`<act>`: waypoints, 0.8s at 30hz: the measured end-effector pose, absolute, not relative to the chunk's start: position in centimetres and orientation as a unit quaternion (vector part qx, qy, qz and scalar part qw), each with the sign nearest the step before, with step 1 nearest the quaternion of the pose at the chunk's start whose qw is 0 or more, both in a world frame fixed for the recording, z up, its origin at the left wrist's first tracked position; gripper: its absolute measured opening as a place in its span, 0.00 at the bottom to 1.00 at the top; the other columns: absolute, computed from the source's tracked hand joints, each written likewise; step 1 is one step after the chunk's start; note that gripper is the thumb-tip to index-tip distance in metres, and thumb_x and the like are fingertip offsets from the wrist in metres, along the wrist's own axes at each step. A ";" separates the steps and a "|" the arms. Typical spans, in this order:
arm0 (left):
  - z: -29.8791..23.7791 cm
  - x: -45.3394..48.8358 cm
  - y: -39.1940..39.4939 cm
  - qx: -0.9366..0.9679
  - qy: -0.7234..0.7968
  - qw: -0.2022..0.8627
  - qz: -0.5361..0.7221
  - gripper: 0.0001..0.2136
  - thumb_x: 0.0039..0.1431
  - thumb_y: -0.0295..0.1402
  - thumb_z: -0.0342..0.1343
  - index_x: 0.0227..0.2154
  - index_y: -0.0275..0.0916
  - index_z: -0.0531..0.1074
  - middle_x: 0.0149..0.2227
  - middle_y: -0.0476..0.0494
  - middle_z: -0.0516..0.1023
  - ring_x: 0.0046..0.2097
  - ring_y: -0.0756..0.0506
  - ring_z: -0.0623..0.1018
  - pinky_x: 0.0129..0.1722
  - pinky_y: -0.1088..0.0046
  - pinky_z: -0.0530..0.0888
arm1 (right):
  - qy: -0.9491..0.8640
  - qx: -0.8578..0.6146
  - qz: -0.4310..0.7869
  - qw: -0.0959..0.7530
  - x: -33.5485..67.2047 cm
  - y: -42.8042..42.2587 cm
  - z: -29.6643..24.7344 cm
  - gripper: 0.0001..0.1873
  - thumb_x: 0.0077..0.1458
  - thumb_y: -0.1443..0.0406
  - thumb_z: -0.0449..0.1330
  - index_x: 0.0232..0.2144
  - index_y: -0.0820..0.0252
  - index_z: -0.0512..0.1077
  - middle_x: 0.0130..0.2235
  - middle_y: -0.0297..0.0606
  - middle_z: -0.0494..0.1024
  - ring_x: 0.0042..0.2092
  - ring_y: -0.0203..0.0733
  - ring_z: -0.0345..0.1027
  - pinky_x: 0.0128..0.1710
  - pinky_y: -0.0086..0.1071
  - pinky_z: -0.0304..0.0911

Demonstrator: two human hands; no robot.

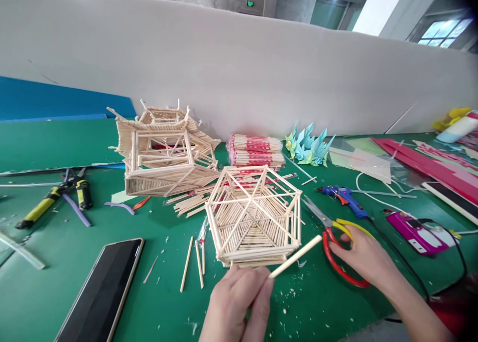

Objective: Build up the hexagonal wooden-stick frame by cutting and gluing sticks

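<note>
My left hand [237, 302] pinches a short wooden stick [296, 256] that points up and to the right, just in front of a hexagonal basket-like frame of sticks [255, 215]. My right hand [364, 255] lies on the red and yellow handles of a pair of scissors [336, 237] resting on the green table; the blades point toward the frame. Whether the fingers are through the handles I cannot tell.
A larger stick pavilion model [164, 150] stands behind, with loose sticks [190, 202] and a red-wrapped chopstick bundle [255, 150]. A blue glue gun [345, 196], pink device [416, 232], phone [102, 292], yellow-handled pliers [52, 197], paper cranes [308, 145] and a white wall [239, 73].
</note>
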State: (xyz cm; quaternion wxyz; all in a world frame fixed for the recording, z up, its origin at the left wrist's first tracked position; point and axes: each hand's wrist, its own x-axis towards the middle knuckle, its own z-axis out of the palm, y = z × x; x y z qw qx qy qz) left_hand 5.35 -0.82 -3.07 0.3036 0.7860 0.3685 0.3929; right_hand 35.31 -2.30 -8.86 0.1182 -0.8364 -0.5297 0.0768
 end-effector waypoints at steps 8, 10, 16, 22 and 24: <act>-4.7 6.4 -0.1 0.889 0.320 0.153 0.290 0.08 0.57 0.22 0.44 0.29 0.37 0.68 0.22 0.46 0.72 0.23 0.48 0.69 0.25 0.72 0.65 | -0.641 -0.697 -0.084 0.311 30.7 -4.7 -2.7 0.08 0.56 0.62 0.53 0.39 0.55 0.68 0.43 0.40 0.74 0.43 0.46 0.69 0.46 0.39 0.61; -4.7 6.5 -0.2 0.902 0.307 0.131 0.273 0.08 0.56 0.23 0.44 0.29 0.37 0.68 0.21 0.47 0.72 0.22 0.48 0.69 0.24 0.72 0.64 | -0.752 -0.581 -0.083 0.301 27.7 -5.1 -0.7 0.10 0.55 0.67 0.55 0.41 0.53 0.67 0.39 0.37 0.75 0.41 0.43 0.69 0.42 0.35 0.61; -4.5 6.0 -0.6 0.928 0.266 0.045 0.256 0.11 0.53 0.21 0.42 0.20 0.39 0.63 0.15 0.52 0.66 0.15 0.50 0.64 0.18 0.73 0.57 | -0.859 -0.498 0.024 0.118 23.2 -4.4 -1.9 0.21 0.64 0.64 0.39 0.28 0.59 0.68 0.27 0.36 0.72 0.27 0.37 0.66 0.25 0.30 0.58; -4.8 4.6 -1.1 0.943 0.227 -0.038 0.239 0.14 0.54 0.18 0.41 0.17 0.40 0.59 0.12 0.56 0.62 0.12 0.52 0.60 0.19 0.72 0.55 | -0.880 -0.453 0.025 0.145 23.1 -5.3 -4.0 0.21 0.64 0.66 0.40 0.21 0.57 0.62 0.20 0.30 0.65 0.21 0.33 0.57 0.20 0.29 0.46; -4.6 4.2 -1.1 0.952 0.211 -0.036 0.221 0.14 0.55 0.19 0.43 0.19 0.40 0.60 0.13 0.56 0.63 0.13 0.52 0.60 0.19 0.72 0.55 | -0.880 -0.452 0.026 0.147 22.9 -5.5 -4.1 0.21 0.64 0.66 0.40 0.21 0.57 0.61 0.20 0.30 0.65 0.21 0.33 0.57 0.20 0.30 0.45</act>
